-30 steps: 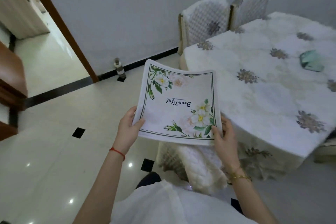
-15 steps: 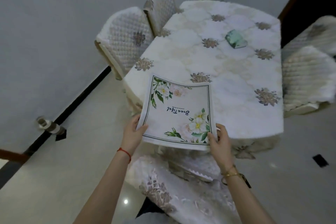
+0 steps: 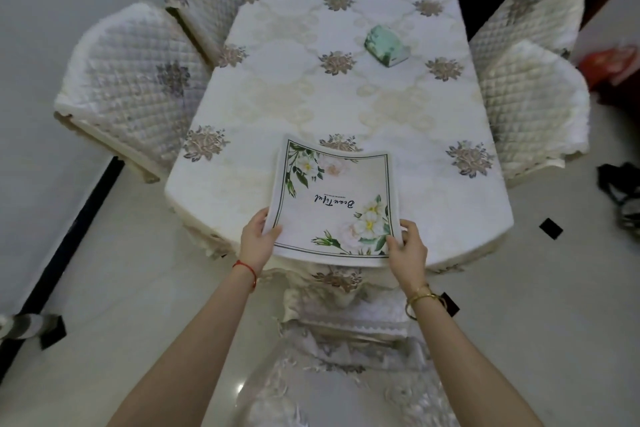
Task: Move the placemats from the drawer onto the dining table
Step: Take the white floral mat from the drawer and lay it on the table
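Observation:
A white placemat [image 3: 334, 204] with green leaves, pale flowers and dark script hangs over the near end of the dining table [image 3: 311, 107], which wears a cream cloth with grey flower motifs. My left hand [image 3: 258, 239] grips the mat's near left corner, thumb on top. My right hand [image 3: 407, 250] grips the near right corner the same way. The mat bows slightly; whether its far edge touches the cloth I cannot tell. The drawer is out of view.
A green packet [image 3: 384, 45] lies on the far half of the table. Quilted white chairs stand at the left [image 3: 131, 80] and right [image 3: 530, 94], and another chair [image 3: 346, 357] sits directly below my arms. Dark items [image 3: 620, 191] lie on the floor at right.
I have turned and stepped up to the table's end. The placemat, held in both hands throughout, has moved from beside the table to over its near end.

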A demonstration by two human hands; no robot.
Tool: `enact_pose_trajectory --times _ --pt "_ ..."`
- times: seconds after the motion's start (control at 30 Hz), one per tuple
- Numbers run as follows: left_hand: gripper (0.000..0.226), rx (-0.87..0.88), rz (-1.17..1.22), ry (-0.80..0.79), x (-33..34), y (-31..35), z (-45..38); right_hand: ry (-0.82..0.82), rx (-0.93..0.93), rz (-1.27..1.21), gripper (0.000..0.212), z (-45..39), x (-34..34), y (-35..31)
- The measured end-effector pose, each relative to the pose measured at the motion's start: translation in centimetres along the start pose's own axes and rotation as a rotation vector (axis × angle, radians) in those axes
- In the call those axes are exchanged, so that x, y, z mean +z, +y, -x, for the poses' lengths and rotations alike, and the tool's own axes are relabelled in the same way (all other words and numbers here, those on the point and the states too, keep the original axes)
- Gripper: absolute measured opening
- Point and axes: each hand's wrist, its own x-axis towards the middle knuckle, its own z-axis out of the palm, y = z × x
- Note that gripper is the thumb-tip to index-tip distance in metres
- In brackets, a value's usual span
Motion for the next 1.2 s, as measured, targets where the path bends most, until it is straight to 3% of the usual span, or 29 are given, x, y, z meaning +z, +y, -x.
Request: enact_pose_trajectory --times 0.27,0.6,0.77,0.87,1.0,1.2 --pt "0.042 0.006 -0.063 -0.012 2.3 1.1 -2.3 0.057 0.000 0.121 0.025 -2.9 0.9 1.2" --pt "0.049 0.055 -0.131 0.088 2.1 0.6 -2.6 0.063 -0.059 0.231 0.027 -3.5 1.2 3.6" --pt "0.052 0.186 -0.276 0.072 1.8 0.2 -2.9 0.098 -0.117 0.436 0.033 -3.7 0.9 4.2" --pt "0.054 0.284 -0.520 0.062 1.6 -0.1 -4.2 0.158 -0.237 0.541 0.037 -4.5 1.1 3.7" --pt "0.050 0.443 -0.686 0.029 2.6 1.5 -6.9 0.035 -0.375 0.473 0.036 -7.4 2.7 1.3" --pt "0.045 0.599 -0.791 -0.065 6.5 5.8 -13.2 -0.177 -0.484 0.643 0.051 -15.0 7.6 -3.0"
